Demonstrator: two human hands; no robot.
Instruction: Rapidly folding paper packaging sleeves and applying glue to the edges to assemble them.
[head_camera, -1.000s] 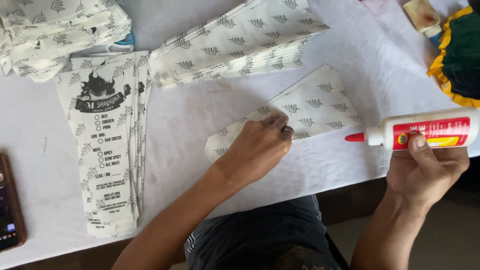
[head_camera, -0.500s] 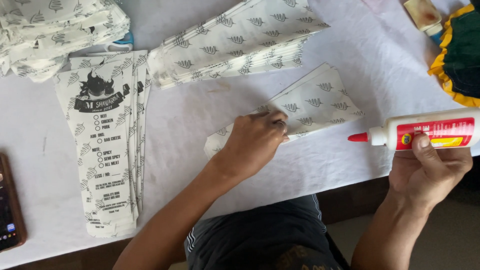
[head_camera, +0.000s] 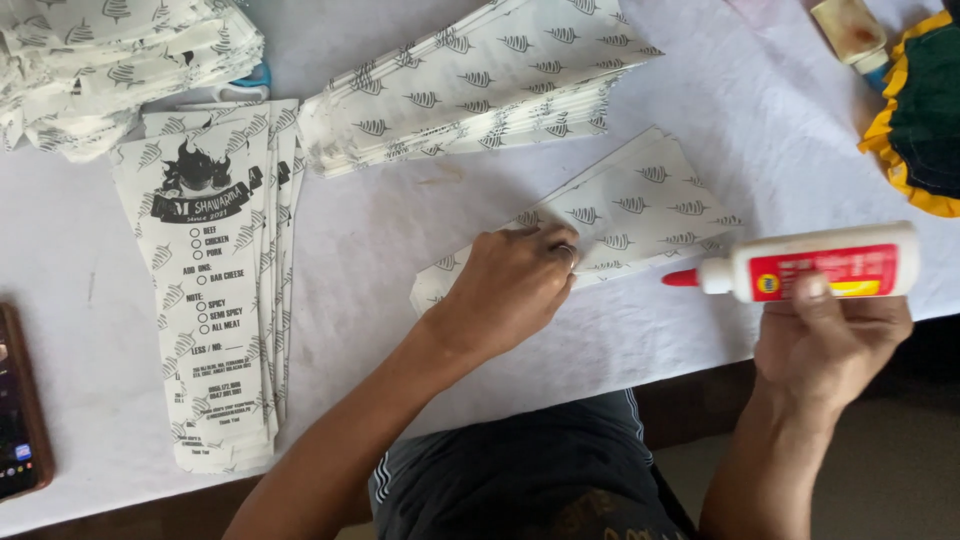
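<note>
Left hand (head_camera: 515, 290) lies flat, fingers pressing a folded patterned paper sleeve (head_camera: 640, 205) near the table (head_camera: 380, 260) front edge. Right hand (head_camera: 830, 335), off the edge, grips a white glue bottle (head_camera: 810, 262), red label, red tip toward the sleeve. Bare cloth between. Printed sleeve stack (head_camera: 215, 290) left of left hand.

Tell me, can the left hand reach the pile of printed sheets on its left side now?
Probably yes. The left hand presses the folded paper and holds nothing, and only bare white table lies between it and the pile of printed sheets.
</note>
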